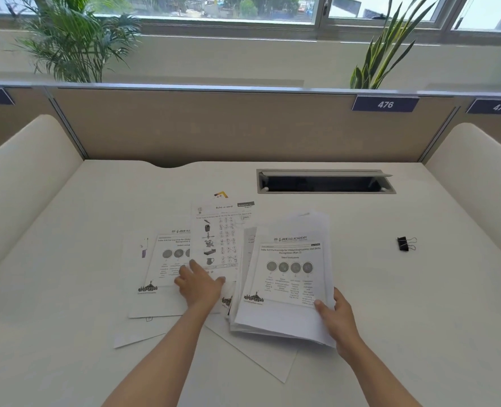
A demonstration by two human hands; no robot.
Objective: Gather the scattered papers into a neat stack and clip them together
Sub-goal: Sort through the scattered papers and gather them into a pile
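Note:
Several printed white papers lie overlapping on the white desk (67, 230). My right hand (336, 315) grips the lower right corner of a gathered stack of papers (287, 289), thumb on top; its top sheet shows four grey circles. My left hand (199, 284) rests flat, fingers spread, on a "Build-a-word" worksheet (216, 236) that overlaps another circle-diagram sheet (161, 259). More loose sheets (258, 356) stick out beneath the stack toward me. A black binder clip (404, 244) lies alone on the desk, well to the right of the stack.
An open cable slot (325, 182) is set into the desk behind the papers. A beige partition (243, 127) with number tags 476 and 477 closes the back. Rounded white side panels (23, 177) flank the desk. Plants stand beyond the partition.

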